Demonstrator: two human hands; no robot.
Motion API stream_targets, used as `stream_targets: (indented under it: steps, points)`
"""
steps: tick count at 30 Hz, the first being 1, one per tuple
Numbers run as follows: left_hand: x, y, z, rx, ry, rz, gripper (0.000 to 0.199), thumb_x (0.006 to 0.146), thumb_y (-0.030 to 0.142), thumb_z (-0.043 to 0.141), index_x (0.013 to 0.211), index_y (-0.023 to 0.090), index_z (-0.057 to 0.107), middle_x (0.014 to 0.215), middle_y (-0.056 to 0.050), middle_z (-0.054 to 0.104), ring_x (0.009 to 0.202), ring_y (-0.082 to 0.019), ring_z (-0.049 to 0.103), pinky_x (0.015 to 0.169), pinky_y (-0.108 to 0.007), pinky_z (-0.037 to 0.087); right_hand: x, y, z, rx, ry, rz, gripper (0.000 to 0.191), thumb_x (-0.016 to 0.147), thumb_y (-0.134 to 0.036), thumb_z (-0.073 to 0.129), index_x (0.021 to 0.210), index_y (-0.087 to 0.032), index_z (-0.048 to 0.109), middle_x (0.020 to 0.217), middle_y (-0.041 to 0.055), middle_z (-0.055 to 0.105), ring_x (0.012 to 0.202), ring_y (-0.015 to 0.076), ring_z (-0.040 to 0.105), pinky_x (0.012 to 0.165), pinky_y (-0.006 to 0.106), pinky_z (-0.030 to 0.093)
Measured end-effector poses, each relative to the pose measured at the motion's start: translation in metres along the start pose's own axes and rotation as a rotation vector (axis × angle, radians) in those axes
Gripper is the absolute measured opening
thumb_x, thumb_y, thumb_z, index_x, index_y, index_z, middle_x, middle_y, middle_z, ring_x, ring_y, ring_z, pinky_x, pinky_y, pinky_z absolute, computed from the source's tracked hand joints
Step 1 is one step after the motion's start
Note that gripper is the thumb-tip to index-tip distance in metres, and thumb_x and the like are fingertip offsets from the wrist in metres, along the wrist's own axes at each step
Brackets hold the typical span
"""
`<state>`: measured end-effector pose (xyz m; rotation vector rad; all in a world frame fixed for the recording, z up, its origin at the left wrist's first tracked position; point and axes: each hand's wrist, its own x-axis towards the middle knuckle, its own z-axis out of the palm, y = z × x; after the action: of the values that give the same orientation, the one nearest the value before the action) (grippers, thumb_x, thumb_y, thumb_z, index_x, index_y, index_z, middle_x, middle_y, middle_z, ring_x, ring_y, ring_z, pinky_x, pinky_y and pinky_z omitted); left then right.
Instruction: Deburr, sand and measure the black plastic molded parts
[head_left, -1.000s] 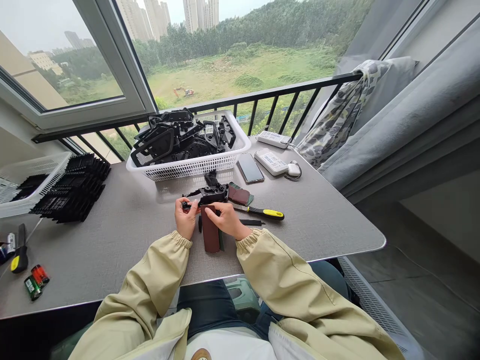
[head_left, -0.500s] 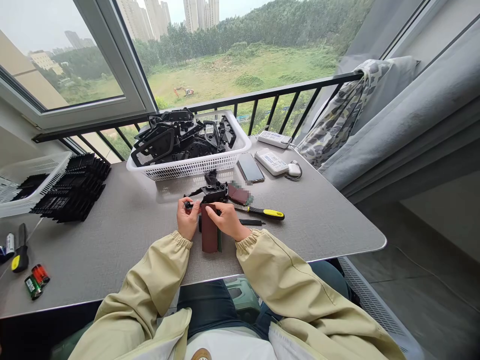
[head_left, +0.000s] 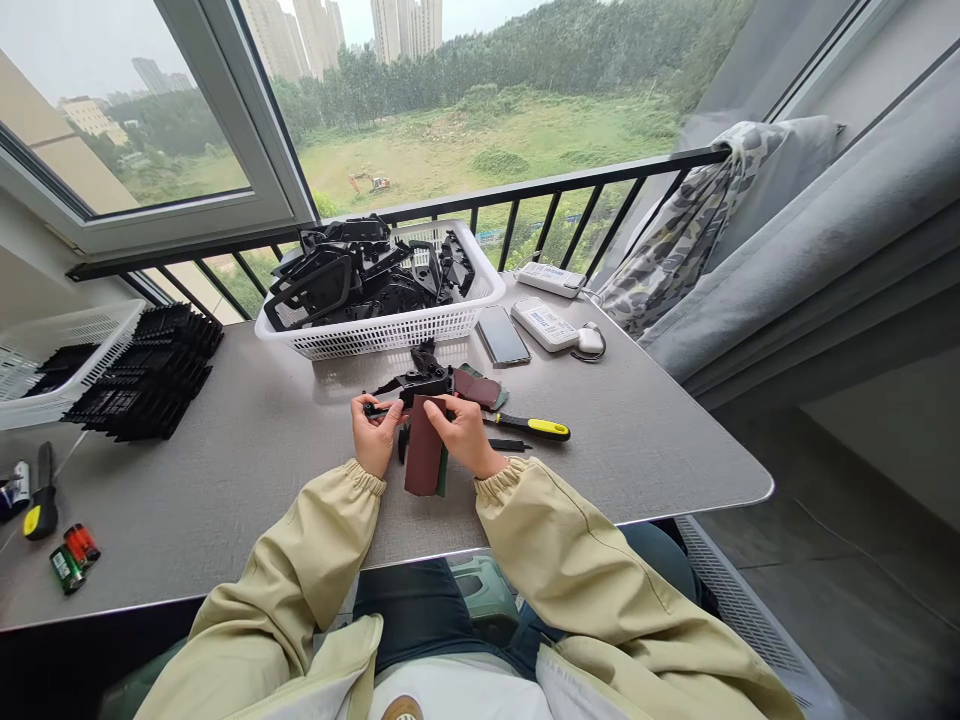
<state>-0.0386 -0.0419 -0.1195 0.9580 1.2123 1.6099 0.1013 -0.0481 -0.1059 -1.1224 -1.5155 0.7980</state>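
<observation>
A black plastic part [head_left: 421, 380] is gripped at its left end by my left hand [head_left: 373, 435], its fingers closed round it. My right hand [head_left: 463, 435] pinches the upper end of a folded dark red sandpaper strip [head_left: 426, 450], which hangs down over the part with a green backing showing at its right edge. Just behind my right hand lie more dark red and green sandpaper pieces [head_left: 480, 388]. To the right of it are a yellow and black handled tool [head_left: 546, 429] and a thin black tool [head_left: 510, 445].
A white basket [head_left: 390, 338] of black parts stands at the back, beside a phone [head_left: 502, 335] and white boxes [head_left: 545, 325]. Stacked black racks [head_left: 142, 375], another basket [head_left: 112, 335], a knife [head_left: 43, 495] and batteries [head_left: 75, 556] are on the left.
The sandpaper strip in my right hand has risen slightly and tilted, its top now further right. My right hand has shifted a little to the right.
</observation>
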Motion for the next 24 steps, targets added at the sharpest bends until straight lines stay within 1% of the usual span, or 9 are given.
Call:
stream_targets:
  steps: [2,4,8,10,14,16,20,24]
  points:
    - [0.003,-0.002,-0.001,-0.033,0.038,-0.037,0.055,0.059,0.040,0.080,0.087,0.023,0.036,0.071,0.008,0.058,0.056,-0.012,0.066,0.062,-0.028,0.056,0.002,0.001,-0.001,-0.004,0.010,0.029,0.033,0.084,-0.037,0.048,0.061,-0.017,0.061,0.059,0.0032,0.060,0.055,0.0153,0.051,0.053,0.027,0.038]
    - [0.004,-0.002,-0.001,-0.040,0.076,-0.056,0.055,0.060,0.041,0.079,0.089,0.024,0.036,0.069,0.009,0.056,0.055,-0.012,0.067,0.062,-0.028,0.056,0.003,0.003,-0.001,-0.010,-0.007,0.039,0.033,0.083,-0.036,0.048,0.058,-0.017,0.059,0.055,0.0018,0.057,0.052,0.0140,0.048,0.051,0.027,0.036]
    - [0.005,-0.001,-0.002,-0.012,0.113,-0.070,0.051,0.065,0.046,0.074,0.095,0.024,0.039,0.074,0.006,0.057,0.057,-0.012,0.066,0.061,-0.029,0.056,0.003,0.004,0.001,-0.010,-0.075,0.049,0.029,0.082,-0.034,0.050,0.061,-0.016,0.061,0.058,0.0014,0.061,0.053,0.0136,0.050,0.052,0.025,0.037]
    - [0.004,-0.001,-0.002,-0.006,0.104,-0.073,0.052,0.066,0.046,0.073,0.099,0.024,0.040,0.078,0.004,0.058,0.060,-0.012,0.065,0.062,-0.029,0.056,0.002,0.005,0.002,-0.007,-0.110,0.052,0.027,0.081,-0.034,0.051,0.064,-0.016,0.063,0.062,0.0020,0.064,0.056,0.0145,0.053,0.053,0.025,0.038]
    - [0.003,-0.001,0.000,-0.030,0.047,-0.047,0.065,0.054,0.035,0.082,0.100,0.025,0.037,0.082,0.005,0.055,0.063,-0.009,0.061,0.067,-0.029,0.055,0.002,0.007,0.002,0.011,-0.155,0.058,0.024,0.081,-0.034,0.052,0.072,-0.016,0.066,0.070,0.0034,0.068,0.063,0.0165,0.057,0.058,0.026,0.042]
    - [0.002,-0.002,0.000,-0.033,0.028,-0.036,0.066,0.052,0.031,0.082,0.099,0.026,0.036,0.083,0.005,0.054,0.062,-0.008,0.059,0.069,-0.030,0.054,0.002,0.008,0.003,0.024,-0.165,0.062,0.022,0.081,-0.033,0.053,0.075,-0.016,0.066,0.074,0.0036,0.069,0.067,0.0170,0.058,0.059,0.026,0.043]
    - [0.001,-0.004,-0.002,-0.035,-0.016,-0.031,0.060,0.056,0.025,0.077,0.099,0.026,0.035,0.086,0.004,0.054,0.065,-0.009,0.059,0.072,-0.031,0.053,0.003,0.011,0.004,0.040,-0.166,0.064,0.022,0.082,-0.033,0.051,0.076,-0.016,0.063,0.078,0.0036,0.067,0.071,0.0168,0.058,0.063,0.026,0.044]
    - [0.000,-0.006,-0.005,0.023,-0.039,0.048,0.053,0.060,0.020,0.072,0.100,0.025,0.037,0.087,0.002,0.057,0.075,-0.012,0.061,0.076,-0.030,0.051,0.003,0.011,0.004,0.053,-0.178,0.056,0.026,0.084,-0.036,0.049,0.071,-0.017,0.059,0.073,0.0026,0.063,0.069,0.0158,0.055,0.063,0.026,0.042]
